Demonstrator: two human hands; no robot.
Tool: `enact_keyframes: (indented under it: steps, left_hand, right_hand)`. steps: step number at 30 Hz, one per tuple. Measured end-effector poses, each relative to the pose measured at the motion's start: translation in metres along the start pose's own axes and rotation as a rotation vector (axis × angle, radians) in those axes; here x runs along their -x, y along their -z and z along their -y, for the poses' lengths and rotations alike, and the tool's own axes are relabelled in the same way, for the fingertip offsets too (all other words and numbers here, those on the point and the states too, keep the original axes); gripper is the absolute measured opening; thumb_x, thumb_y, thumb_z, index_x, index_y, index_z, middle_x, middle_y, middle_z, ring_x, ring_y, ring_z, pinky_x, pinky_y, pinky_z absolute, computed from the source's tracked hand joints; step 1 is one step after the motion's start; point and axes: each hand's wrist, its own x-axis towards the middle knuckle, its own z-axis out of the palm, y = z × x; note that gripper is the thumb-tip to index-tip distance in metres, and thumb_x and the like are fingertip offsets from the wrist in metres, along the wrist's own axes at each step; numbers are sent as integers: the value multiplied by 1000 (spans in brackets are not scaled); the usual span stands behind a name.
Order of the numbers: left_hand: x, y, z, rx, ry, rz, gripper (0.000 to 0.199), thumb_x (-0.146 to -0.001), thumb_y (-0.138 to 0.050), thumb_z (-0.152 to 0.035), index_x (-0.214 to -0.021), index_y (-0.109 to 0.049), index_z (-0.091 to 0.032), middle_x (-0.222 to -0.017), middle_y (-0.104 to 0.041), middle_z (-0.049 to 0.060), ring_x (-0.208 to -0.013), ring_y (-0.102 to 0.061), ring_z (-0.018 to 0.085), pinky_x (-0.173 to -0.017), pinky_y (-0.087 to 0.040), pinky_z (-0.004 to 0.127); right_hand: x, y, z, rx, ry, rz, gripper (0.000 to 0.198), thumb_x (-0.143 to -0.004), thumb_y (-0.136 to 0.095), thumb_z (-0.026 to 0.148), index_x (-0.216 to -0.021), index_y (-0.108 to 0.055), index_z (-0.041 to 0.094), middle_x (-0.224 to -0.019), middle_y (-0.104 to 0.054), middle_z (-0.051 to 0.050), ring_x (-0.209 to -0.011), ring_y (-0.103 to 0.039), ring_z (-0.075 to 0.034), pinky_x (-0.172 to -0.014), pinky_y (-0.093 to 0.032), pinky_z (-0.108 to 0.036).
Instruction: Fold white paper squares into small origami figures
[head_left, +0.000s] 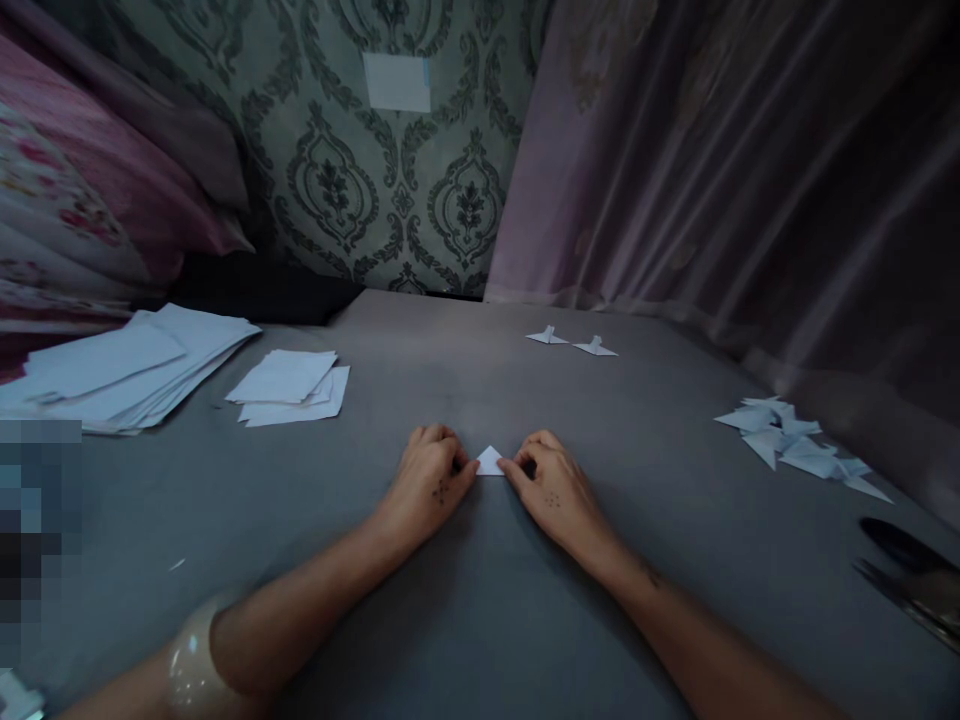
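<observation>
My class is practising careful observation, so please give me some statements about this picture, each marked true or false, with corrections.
1. The left hand and right hand both hold the folded paper. True.
2. The folded paper shows a round outline. False: it shows a triangle.
3. Two origami birds sit beyond the hands. True.
4. The shiny band is around the right forearm. False: the band is around the left forearm.
5. The large paper stack lies right of the small paper stack. False: it lies left.
6. The wallpaper is patterned. True.
</observation>
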Motion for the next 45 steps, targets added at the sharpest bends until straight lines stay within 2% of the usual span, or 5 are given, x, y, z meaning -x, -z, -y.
enact_keyframes:
  steps: [11, 19, 24, 32, 45]
  left_hand:
    - [3, 2, -8, -143, 2, 26, 16, -87, -49, -28, -87, -57, -14, -92, -56, 9, -86, -48, 23, -77, -42, 37]
    - [4, 8, -26, -355, -434, 212, 20, -91, -40, -11, -91, -60, -11, -92, -59, 8, -87, -51, 20, -76, -45, 32]
    - [13, 3, -38, -503, -400, 206, 16, -87, -48, -10, -88, -64, -11, -89, -59, 9, -84, -54, 20, -60, -44, 28]
    - [20, 11, -43, -514, -258, 244, 16, -86, -49, -12, -91, -65, -12, -88, -60, 10, -84, -55, 21, -60, -46, 28]
    - [21, 25, -42, -411, -92, 296, 21, -79, -45, -7, -71, -64, -14, -83, -60, 12, -80, -55, 24, -60, -46, 30]
  right_hand:
    - [-1, 0, -11, 22, 91, 27, 20, -87, -53, 34, -73, -53, 19, -85, -54, -2, -70, -54, -14, -66, -40, -27]
    - [9, 2, -3, 126, 333, 99, 23, -92, -35, 18, -95, -57, 23, -95, -57, -3, -80, -59, -15, -67, -43, -26]
    - [18, 7, 5, 351, 395, 184, 37, -87, -37, 8, -113, -57, 25, -95, -58, -4, -71, -60, -15, -58, -41, -26]
    - [25, 10, 11, 573, 383, 217, 50, -85, -39, 8, -128, -48, 32, -108, -59, -5, -66, -62, -15, -50, -38, -25]
    - [40, 23, 7, 446, 252, 249, 46, -85, -32, 7, -122, -54, 23, -118, -56, -9, -89, -61, -20, -67, -42, -31]
